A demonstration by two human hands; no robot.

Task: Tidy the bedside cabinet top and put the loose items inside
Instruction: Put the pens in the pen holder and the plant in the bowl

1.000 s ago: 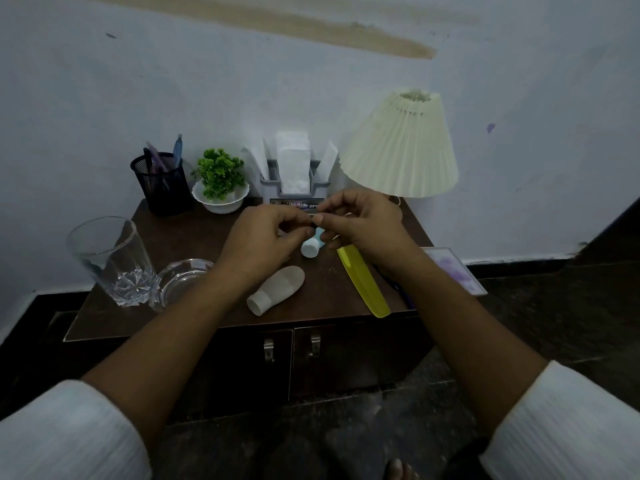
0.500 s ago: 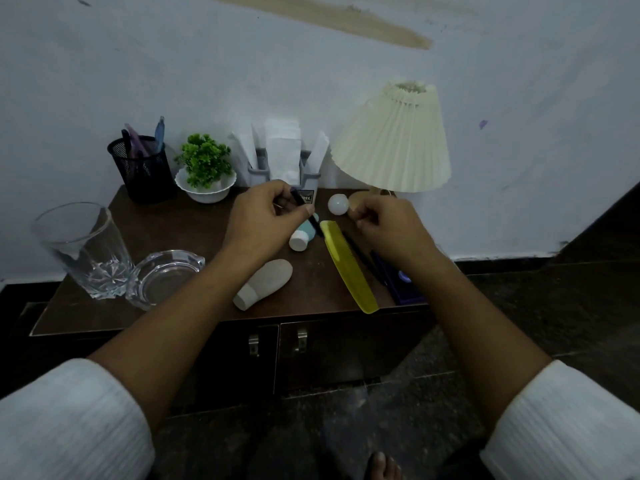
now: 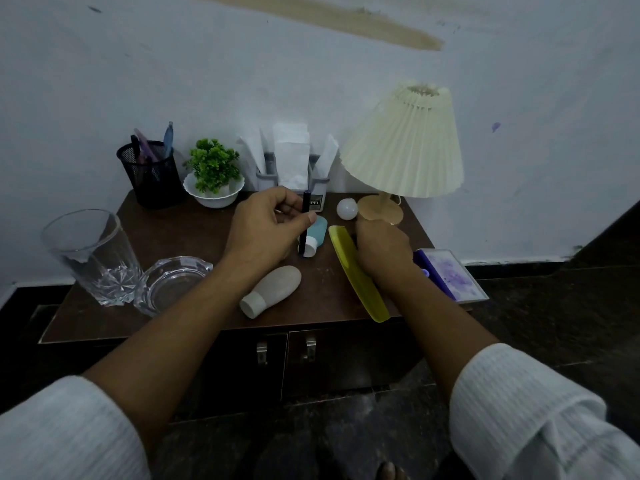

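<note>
You are barely getting started: left hand [image 3: 266,233] pinching a pen [image 3: 305,216], right hand [image 3: 381,247] curling by the comb [image 3: 360,282], grip unclear, bottle [image 3: 273,289] lying out, cabinet doors [image 3: 346,358] shut.

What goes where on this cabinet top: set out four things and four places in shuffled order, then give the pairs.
Things:
1. tall glass
2. yellow comb
3. black pen
4. white bulb

Places:
a. beside the lamp base
b. pinched in the left hand
c. at the left end, next to the glass ashtray
d. lying flat by the right hand, reaching the front edge

Pairs: 1-c, 2-d, 3-b, 4-a
</note>
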